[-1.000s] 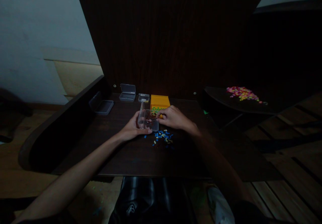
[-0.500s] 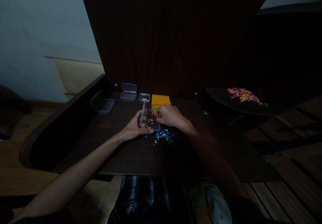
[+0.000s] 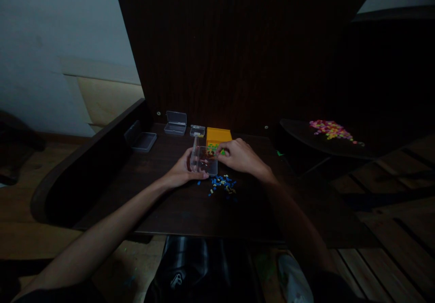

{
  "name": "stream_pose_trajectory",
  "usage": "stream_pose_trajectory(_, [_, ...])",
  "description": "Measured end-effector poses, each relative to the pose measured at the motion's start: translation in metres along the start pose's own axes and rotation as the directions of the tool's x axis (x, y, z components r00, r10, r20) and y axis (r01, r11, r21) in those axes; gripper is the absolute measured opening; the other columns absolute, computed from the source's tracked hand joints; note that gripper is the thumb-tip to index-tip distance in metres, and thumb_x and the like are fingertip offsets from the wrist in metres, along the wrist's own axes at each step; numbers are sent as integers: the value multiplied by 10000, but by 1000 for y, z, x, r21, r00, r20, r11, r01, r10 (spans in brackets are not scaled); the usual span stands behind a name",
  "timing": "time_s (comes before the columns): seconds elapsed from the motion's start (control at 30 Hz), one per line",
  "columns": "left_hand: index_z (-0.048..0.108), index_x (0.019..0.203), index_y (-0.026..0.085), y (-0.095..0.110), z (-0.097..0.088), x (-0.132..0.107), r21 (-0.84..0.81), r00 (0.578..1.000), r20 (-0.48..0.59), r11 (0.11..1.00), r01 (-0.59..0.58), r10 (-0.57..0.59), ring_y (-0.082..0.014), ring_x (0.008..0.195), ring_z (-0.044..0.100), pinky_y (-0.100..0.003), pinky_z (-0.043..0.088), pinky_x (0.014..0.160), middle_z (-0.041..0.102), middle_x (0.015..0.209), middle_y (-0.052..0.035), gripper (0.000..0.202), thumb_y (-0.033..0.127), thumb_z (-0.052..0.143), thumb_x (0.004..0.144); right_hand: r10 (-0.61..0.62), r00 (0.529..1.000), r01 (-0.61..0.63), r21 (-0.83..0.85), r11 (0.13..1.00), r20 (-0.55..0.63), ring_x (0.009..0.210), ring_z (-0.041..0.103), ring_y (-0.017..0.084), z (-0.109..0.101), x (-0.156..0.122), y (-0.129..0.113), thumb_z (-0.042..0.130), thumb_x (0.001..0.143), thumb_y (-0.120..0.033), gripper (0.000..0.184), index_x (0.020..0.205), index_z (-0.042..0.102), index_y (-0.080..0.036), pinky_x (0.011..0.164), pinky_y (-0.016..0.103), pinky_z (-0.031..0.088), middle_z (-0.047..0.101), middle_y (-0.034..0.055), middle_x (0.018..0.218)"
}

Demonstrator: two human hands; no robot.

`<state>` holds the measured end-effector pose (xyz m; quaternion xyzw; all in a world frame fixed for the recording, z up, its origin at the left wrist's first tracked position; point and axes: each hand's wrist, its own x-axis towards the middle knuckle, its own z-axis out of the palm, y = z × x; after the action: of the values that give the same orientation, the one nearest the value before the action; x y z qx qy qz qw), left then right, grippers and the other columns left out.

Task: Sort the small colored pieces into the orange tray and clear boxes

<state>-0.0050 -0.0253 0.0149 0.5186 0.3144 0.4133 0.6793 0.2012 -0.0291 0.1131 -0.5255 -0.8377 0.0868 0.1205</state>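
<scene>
My left hand (image 3: pixel 182 169) is closed around the left side of a clear plastic box (image 3: pixel 212 168), whose lid stands raised on the left. A few small pieces show inside it, too dim to make out. Just past the box's right edge is my right hand (image 3: pixel 240 156), its thumb and fingers pinched together; whatever may be between them is too small to name. In front of the box lies a loose pile of small blue and pale yellow pieces (image 3: pixel 222 183). Behind it an open yellow box (image 3: pixel 219 135) holds small green and yellow pieces.
Clear plastic cases, a lidded one (image 3: pixel 176 124), a small one (image 3: pixel 197 130) and another open one (image 3: pixel 145 142), stand toward the back left of the dark table (image 3: pixel 176 219). Pink and yellow pieces (image 3: pixel 331 129) are heaped on a side shelf at right. A raised panel (image 3: pixel 84 167) borders the left.
My right hand has drawn back a little to the right, from over the clear box to beside its edge. The left hand keeps its hold on the box.
</scene>
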Motion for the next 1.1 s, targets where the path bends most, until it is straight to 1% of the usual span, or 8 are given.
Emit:
stream_pose_trajectory(0.1, [362,1339,230,0,0,1,6,1000,-6,1000,-9,9,-226,987,688,-381,575,840,643,1154,-95,954,104,879,547,-175,981,156,190,969,85,500,419,73,0,-11,6,611,823,-223,174,880,757,-145,548,214,285,521,-40,557])
stream_pose_trajectory(0.2, [358,1340,223,1,0,1,17,1000,4,1000,-14,13,-223,993,683,-360,576,825,636,1168,-104,951,95,874,552,-319,907,220,340,915,274,479,417,72,8,-23,11,664,822,-293,203,917,755,-138,537,208,300,480,-65,518])
stream_pose_trajectory(0.3, [340,1355,229,-1,-2,1,18,1000,1,1000,-16,16,-222,980,687,-356,581,804,639,1140,-94,964,93,870,560,-376,851,268,315,911,365,517,458,77,25,-30,13,700,799,-263,160,906,764,-162,588,213,327,536,-57,554])
stream_pose_trajectory(0.4, [340,1346,231,-3,-4,2,26,1000,-8,1000,-15,16,-217,950,694,-359,586,795,646,1091,-72,960,102,876,559,-382,833,295,263,918,399,566,502,83,42,-33,17,717,787,-250,199,971,766,-193,636,216,334,577,-49,610])
stream_pose_trajectory(0.53, [351,1331,229,-3,-5,1,34,1000,-10,999,-11,11,-212,943,694,-363,588,806,646,1083,-63,945,102,876,556,-378,837,297,252,921,395,620,530,91,55,-35,22,694,807,-226,206,1001,764,-224,674,220,342,611,-40,662])
stream_pose_trajectory(0.8, [342,1343,243,0,-3,0,34,1000,-10,999,8,-8,-234,992,691,-391,586,832,646,1143,-79,953,104,872,563,-321,849,275,167,947,421,715,562,129,58,-39,22,665,843,-259,191,1010,757,-247,679,237,333,652,-12,721])
stream_pose_trajectory(0.93, [341,1360,238,0,-4,0,55,1000,-10,998,5,-5,-246,1007,690,-377,589,806,638,1178,-102,968,105,871,562,-328,854,267,200,943,404,676,551,119,58,-36,26,631,871,-255,189,1019,745,-226,686,242,339,647,-17,709])
stream_pose_trajectory(1.1, [337,1361,235,1,-2,0,44,1000,-10,999,-1,1,-231,1005,687,-359,586,807,640,1165,-91,968,88,863,562,-331,863,235,276,932,382,615,533,96,53,-35,29,597,902,-250,194,1026,724,-173,659,224,348,625,-28,684])
